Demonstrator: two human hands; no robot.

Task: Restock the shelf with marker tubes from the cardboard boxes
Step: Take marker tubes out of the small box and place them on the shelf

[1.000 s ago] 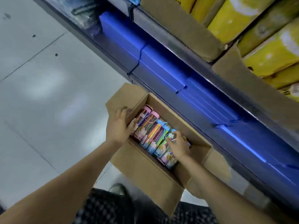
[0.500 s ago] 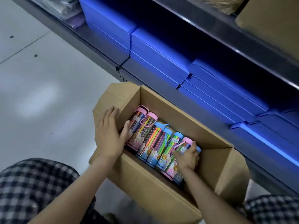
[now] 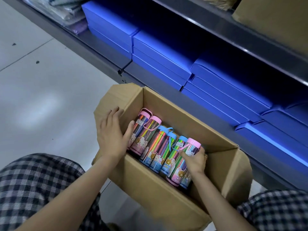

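Clerk: Item one, cardboard box (image 3: 166, 194), open-topped, flaps folded outward, set on the floor (image 3: 41, 97) between the person's knees and just in front of the shelf (image 3: 103, 47). Why there?

Checker: Likely so each lift from box to shelf is short. Contents?

Clerk: Marker tubes (image 3: 160, 145), clear-walled with pink or blue caps, lying side by side in one row, caps toward the shelf. Packed flat so they cannot roll about.

Checker: Left hand (image 3: 113, 139)?

Clerk: Spread flat, fingers extended over the box's left wall and flap, thumb against the outermost pink-capped tube. It grips nothing; it appears to steady the box and hold the row together.

Checker: Right hand (image 3: 195, 160)?

Clerk: Curled round the pink-capped tube (image 3: 191, 147) at the right end of the row, fingers closed on its upper part near the cap. The tube lies in the box, touching its neighbours. The end tube is probably taken first because it has free room beside it.

Checker: Shelf stock?

Clerk: Blue flat boxes (image 3: 166, 52) in stacks on the bottom tier. No marker tubes seen shelved there.
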